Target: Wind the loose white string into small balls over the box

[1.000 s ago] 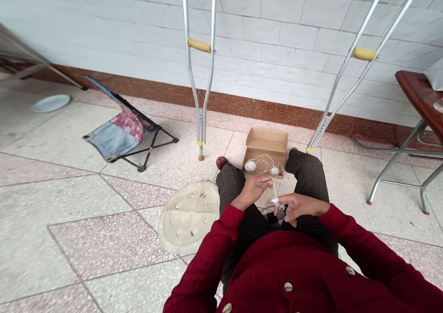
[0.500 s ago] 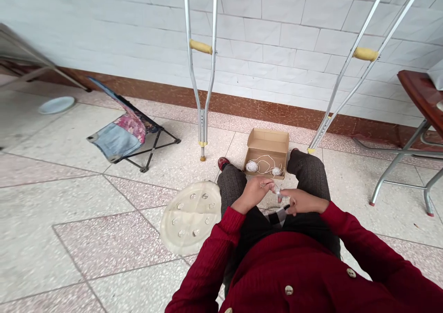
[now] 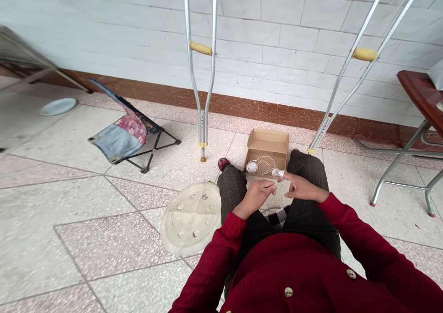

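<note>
My left hand [image 3: 256,195] is closed in a pinch above my lap, on what looks like an end of thin white thread. White thread [image 3: 281,175] is wound round the outstretched index finger of my right hand [image 3: 304,187]; its other fingers are curled in. Both hands are close together, fingertips almost meeting. Just beyond them stands an open cardboard box [image 3: 268,141] with a white thread ball [image 3: 252,166] at its left and another ball [image 3: 275,171] at its right, partly behind my right fingertip. Loose strands lie between the balls.
A round cream mat with holes [image 3: 190,218] lies by my left leg. A crutch [image 3: 203,119] and a second crutch [image 3: 323,128] lean on the tiled wall. A low folding chair [image 3: 121,140] is at left, a brown stool [image 3: 420,93] at right, a pale plate [image 3: 58,106] farther left.
My right index finger, with the white thread on it, has swung up and away toward the box. My left hand has shifted slightly down and stays pinched.
</note>
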Demonstrator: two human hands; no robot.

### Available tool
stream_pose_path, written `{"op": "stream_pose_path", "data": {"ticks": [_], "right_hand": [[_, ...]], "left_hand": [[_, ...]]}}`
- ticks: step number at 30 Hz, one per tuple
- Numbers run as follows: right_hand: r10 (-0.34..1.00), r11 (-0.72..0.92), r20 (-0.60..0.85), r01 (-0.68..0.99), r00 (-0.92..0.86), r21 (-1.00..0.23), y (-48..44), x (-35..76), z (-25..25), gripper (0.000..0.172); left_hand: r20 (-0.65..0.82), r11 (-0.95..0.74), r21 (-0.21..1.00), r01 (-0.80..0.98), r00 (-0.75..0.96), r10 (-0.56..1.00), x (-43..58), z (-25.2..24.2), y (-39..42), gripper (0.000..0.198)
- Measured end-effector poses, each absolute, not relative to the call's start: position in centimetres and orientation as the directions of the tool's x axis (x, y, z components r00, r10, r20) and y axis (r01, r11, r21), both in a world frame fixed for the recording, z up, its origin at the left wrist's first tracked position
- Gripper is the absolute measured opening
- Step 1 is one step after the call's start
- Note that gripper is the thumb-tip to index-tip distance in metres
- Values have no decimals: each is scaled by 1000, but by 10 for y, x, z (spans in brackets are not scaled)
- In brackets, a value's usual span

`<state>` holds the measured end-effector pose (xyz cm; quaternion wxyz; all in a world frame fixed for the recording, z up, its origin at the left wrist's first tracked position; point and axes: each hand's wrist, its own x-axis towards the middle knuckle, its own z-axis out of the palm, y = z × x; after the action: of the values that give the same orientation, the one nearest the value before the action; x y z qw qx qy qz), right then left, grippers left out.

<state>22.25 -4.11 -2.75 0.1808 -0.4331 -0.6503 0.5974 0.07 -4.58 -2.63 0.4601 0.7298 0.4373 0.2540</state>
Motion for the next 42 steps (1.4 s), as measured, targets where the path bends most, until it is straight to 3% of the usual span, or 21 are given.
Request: {"op": "stream_pose_path", "data": {"ticks": [2,5,9,11,13,15,18,20,22,26,28,30,32,34,36,39,42], "right_hand": [[668,-143,-369,375,-646,-916,-55,218,-31,62],[508,-300,-350,219,-787,-928,-72,216,-15,54],[645,-334,-178,-65,-743,-940,-66,223,16,64],[741,-277,-141,-107,-657,-955,-53,227,20,74],[806,-203,-155,-20,-571,-979,-43,230,11,81],[831,-149,-219,174,-512,-973,-40,230,-4,81],[693,-168,-397,400,-602,-901,-53,227,-21,63],[494,-249,-450,374,-744,-893,-66,224,-20,55],[397,-354,-377,239,-837,-904,-74,222,-8,59],[619,-357,-166,-87,-768,-930,-65,226,20,70],[734,-284,-117,-146,-669,-947,-53,231,21,75],[797,-217,-135,-71,-589,-974,-44,235,11,81],[811,-173,-207,114,-547,-978,-42,235,-8,83],[768,-159,-308,298,-562,-941,-49,232,-26,77],[653,-184,-398,376,-644,-908,-59,228,-35,68],[477,-296,-385,269,-790,-917,-71,223,-25,65],[523,-368,-246,44,-816,-929,-68,223,0,70]], "left_hand": [[22,-239,882,407,471,882,-4,-21,-38,28],[35,-216,918,332,476,879,-5,-19,-33,27],[-42,-91,965,245,487,872,7,-26,-43,33],[-75,-79,959,274,509,858,12,-30,-51,34],[-93,-92,947,309,535,839,12,-33,-57,35],[-91,-121,933,338,549,831,7,-33,-59,35],[-41,-186,909,374,524,851,-4,-30,-52,34],[4,-231,898,376,517,856,-10,-27,-45,32],[27,-246,903,352,525,851,-10,-27,-40,32],[-9,-182,930,320,516,857,1,-33,-43,35],[-45,-173,918,356,528,848,6,-37,-50,36],[-61,-195,899,393,552,831,8,-38,-55,36],[-43,-226,889,399,564,825,5,-35,-57,36],[-4,-257,884,390,557,831,0,-28,-53,34],[27,-278,879,387,542,840,-5,-22,-44,32],[34,-264,893,366,528,849,-8,-18,-32,30],[10,-175,940,292,490,872,-3,-22,-29,33]]}}
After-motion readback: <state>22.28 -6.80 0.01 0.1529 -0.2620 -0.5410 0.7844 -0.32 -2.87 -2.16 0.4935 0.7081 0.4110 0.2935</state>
